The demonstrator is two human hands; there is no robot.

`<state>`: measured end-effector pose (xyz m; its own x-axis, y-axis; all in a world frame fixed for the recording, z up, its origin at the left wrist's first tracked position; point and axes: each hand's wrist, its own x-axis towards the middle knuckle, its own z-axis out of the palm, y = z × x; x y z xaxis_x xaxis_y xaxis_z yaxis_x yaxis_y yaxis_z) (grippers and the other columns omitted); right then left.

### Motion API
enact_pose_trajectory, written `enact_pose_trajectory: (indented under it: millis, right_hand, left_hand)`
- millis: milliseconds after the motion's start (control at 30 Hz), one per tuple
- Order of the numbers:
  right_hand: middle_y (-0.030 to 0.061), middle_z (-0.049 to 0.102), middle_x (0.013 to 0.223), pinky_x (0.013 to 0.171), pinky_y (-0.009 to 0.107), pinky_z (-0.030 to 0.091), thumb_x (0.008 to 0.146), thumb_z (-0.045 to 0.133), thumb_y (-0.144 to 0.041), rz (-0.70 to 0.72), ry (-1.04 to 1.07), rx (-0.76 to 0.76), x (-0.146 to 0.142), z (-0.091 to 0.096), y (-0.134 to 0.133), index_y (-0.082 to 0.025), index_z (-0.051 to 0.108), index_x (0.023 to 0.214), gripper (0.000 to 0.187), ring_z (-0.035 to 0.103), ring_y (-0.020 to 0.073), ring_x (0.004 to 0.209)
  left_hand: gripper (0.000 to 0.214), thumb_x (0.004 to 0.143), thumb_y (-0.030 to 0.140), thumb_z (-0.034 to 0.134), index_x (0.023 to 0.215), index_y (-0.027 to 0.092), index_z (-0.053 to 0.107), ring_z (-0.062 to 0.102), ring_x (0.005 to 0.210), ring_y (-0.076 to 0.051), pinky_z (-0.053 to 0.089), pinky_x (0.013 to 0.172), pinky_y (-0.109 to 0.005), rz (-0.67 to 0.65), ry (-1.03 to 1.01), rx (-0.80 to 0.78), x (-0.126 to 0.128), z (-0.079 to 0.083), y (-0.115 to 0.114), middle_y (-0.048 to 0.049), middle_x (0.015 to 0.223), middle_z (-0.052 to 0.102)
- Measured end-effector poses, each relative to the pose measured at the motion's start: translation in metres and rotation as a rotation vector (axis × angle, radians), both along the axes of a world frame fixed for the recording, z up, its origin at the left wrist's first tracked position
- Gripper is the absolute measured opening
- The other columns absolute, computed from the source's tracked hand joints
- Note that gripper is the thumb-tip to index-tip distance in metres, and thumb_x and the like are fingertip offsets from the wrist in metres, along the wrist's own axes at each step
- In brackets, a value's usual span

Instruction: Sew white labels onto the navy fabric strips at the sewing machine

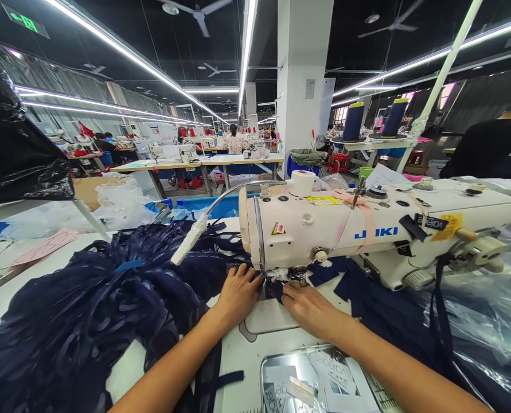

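My left hand point(238, 293) is at the left of the sewing machine's needle area, its fingers bent down over navy fabric point(212, 269). Opposite it, my right hand point(309, 305) pinches a small navy piece point(273, 291) near the presser foot. That piece lies on the machine bed point(268, 318) between my hands. The white sewing machine point(298, 229) stands over them, and its head hides the fabric's far side. A large heap of navy straps and sheer cloth point(109, 292) spreads to the left of my left hand.
A metal tin point(266, 376) with printed labels sits near the front edge. Clear plastic point(491, 298) and more navy cloth point(388, 310) lie at right. A gooseneck lamp point(190, 238) reaches over the heap. Thread cones point(353, 121) stand behind; a person in black point(479, 143) is at far right.
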<state>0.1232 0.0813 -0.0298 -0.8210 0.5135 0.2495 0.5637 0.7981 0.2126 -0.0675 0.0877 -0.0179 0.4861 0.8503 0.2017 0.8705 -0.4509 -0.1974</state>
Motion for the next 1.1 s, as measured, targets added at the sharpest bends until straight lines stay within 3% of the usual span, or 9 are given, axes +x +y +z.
enact_pose_trajectory:
  millis: [933,1100]
  right_hand:
    - [0.01,0.058,0.082,0.068,0.031,0.048,0.075,0.055,-0.004,-0.155,0.023,0.066,-0.021,-0.02,0.0,-0.01,0.062,0.078,0.01,0.055,0.0221,0.081]
    - [0.0095,0.06,0.084,0.063,0.03,0.047,0.072,0.053,-0.001,-0.121,0.034,0.106,-0.013,-0.02,0.006,-0.012,0.062,0.078,0.015,0.056,0.0216,0.078]
  left_hand:
    - [0.02,0.084,0.02,0.041,0.088,0.016,0.061,0.046,0.093,-0.026,0.032,0.073,-0.039,-0.01,-0.067,0.017,-0.001,-0.009,0.019,-0.0088,0.092,0.06]
    - [0.02,0.082,0.018,0.042,0.092,0.015,0.06,0.047,0.094,-0.029,0.033,0.071,-0.039,0.023,-0.051,-0.003,0.003,-0.012,0.018,-0.0106,0.093,0.059]
